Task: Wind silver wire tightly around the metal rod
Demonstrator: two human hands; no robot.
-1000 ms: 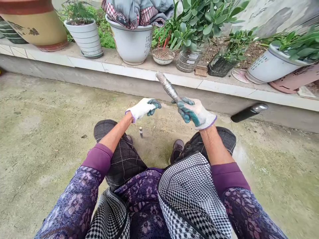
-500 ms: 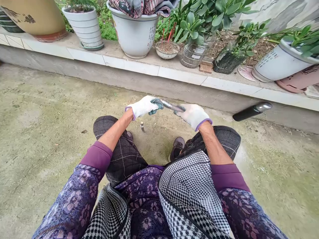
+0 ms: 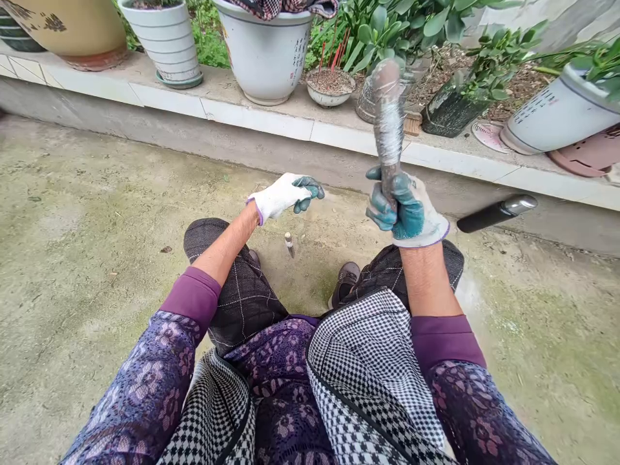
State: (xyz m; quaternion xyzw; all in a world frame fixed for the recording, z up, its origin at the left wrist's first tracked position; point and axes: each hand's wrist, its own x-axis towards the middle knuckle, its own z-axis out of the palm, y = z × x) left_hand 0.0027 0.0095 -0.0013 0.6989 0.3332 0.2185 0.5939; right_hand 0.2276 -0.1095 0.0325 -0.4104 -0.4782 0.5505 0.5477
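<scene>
My right hand [image 3: 407, 210], in a white glove with a green palm, grips the thin brown lower end of a club-like stick [image 3: 388, 129]. The stick is raised upright; clear, shiny wrapping covers its middle, and its brownish top is rounded and a little blurred. My left hand [image 3: 295, 194], gloved alike, hovers palm down over the ground, fingers loosely bent and apart, with nothing visible in them. Below it, between my feet, is a small peg-like thing [image 3: 289, 244] with a pale top and a dark lower part; its kind is unclear.
A black cylinder with a silver end [image 3: 498, 213] leans by the low wall at right. Along the tiled ledge [image 3: 261, 123] stand a large white pot [image 3: 264, 58], a ribbed pot [image 3: 162, 42], a bowl with red sticks [image 3: 330, 87] and several plants. Concrete ground [image 3: 97, 213] surrounds me.
The stick, earlier held level between both hands, is now upright in my right hand, which has risen and turned palm inward. My left hand has let go of its end.
</scene>
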